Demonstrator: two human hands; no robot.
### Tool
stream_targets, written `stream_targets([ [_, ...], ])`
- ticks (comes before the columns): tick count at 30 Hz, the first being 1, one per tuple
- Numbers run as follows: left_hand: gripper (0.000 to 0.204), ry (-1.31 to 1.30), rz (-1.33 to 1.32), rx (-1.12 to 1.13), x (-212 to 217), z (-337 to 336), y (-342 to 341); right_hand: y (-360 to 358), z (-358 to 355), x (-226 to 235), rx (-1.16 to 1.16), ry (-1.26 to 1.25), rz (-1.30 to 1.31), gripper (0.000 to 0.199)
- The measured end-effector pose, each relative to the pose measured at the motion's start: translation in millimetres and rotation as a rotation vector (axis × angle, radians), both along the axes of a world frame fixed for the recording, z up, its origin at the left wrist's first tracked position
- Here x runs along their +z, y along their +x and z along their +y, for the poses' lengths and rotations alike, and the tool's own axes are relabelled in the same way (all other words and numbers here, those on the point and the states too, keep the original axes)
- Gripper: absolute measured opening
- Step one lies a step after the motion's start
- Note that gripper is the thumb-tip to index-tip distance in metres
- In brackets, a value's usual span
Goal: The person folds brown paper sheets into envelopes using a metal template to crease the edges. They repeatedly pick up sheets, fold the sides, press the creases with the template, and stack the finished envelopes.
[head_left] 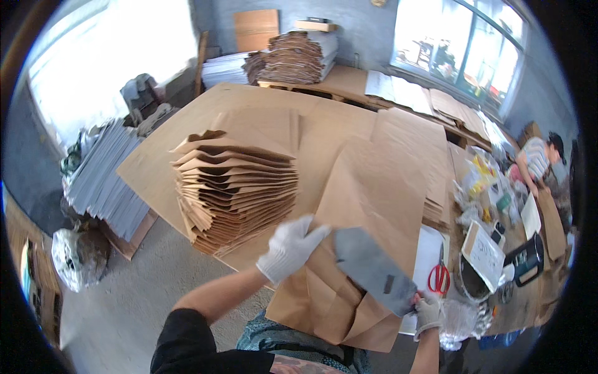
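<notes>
A large brown kraft paper bag (374,193) lies in front of me, its near end creased and folded. Over it is a flat grey plate (372,268) with angled corners and a small dark slot near its right end. My right hand (428,313), in a white knit glove, grips the plate by that lower right end. The white-gloved left hand (293,246) is at the bag's left edge, thumb apart from the fingers, just left of the plate. Whether its fingertips press the paper I cannot tell. Left of it stands a thick pile of folded brown paper bags (240,187).
Red-handled scissors (438,278) lie on the right beside a black bucket (468,280) with a white board on top. More flat brown paper (411,143) is stacked behind. Grey sheets (109,181) lean at the left. A co-worker (537,163) handles brown paper at the far right.
</notes>
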State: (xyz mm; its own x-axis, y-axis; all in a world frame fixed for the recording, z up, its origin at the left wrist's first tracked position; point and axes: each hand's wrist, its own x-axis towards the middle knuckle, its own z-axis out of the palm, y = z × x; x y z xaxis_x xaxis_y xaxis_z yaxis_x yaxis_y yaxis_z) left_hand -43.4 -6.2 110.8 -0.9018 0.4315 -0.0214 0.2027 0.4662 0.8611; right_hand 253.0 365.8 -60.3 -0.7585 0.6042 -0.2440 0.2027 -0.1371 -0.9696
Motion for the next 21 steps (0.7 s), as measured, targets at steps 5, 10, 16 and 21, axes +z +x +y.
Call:
stream_targets([
  [5,0.037,0.033,0.572,0.243,156,-25,-82,-47,9,72,-0.187,-0.061,0.209,0.02],
  [10,0.039,0.336,0.41,0.648,216,-90,-197,-82,60,32,-0.229,0.163,0.161,0.041],
  [16,0.046,-0.022,0.396,0.701,92,-252,-304,-51,-3,52,-0.13,0.583,-0.147,0.048],
  [21,0.039,-0.053,0.176,0.783,12,-295,-248,11,-47,75,0.177,0.773,-0.399,0.067],
])
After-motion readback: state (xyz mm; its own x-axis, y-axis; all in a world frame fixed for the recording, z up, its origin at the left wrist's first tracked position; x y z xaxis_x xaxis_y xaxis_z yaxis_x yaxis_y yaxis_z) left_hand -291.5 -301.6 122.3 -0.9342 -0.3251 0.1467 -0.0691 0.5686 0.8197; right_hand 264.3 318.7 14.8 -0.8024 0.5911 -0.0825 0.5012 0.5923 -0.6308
